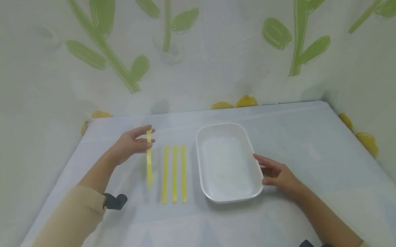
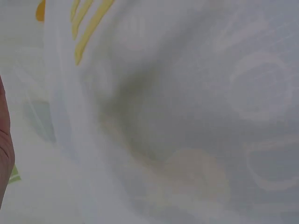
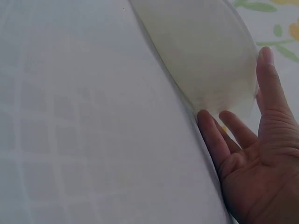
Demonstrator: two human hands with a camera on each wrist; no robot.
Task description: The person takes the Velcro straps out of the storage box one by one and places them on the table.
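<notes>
My left hand [image 1: 132, 145] holds a narrow yellow strip [image 1: 149, 163] by its upper end, and the strip hangs down above the table. Three similar yellow strips [image 1: 174, 175] lie side by side on the tabletop, just right of that hand. A white rectangular tray [image 1: 226, 163] with rounded corners stands to their right. Against the tray's right side rest the fingertips of my right hand [image 1: 279, 175]. The right wrist view shows this hand [image 3: 257, 158] with loosely extended fingers at the tray wall [image 3: 205, 56]. Only an edge of the left hand [image 2: 4, 149] enters the left wrist view.
A pale cloth with faint triangles covers the table [image 1: 288, 132]. Behind and beside it hangs a white curtain [image 1: 221, 60] printed with green leaves and yellow flowers. Dark wrist devices [image 1: 115, 201] sit on both forearms.
</notes>
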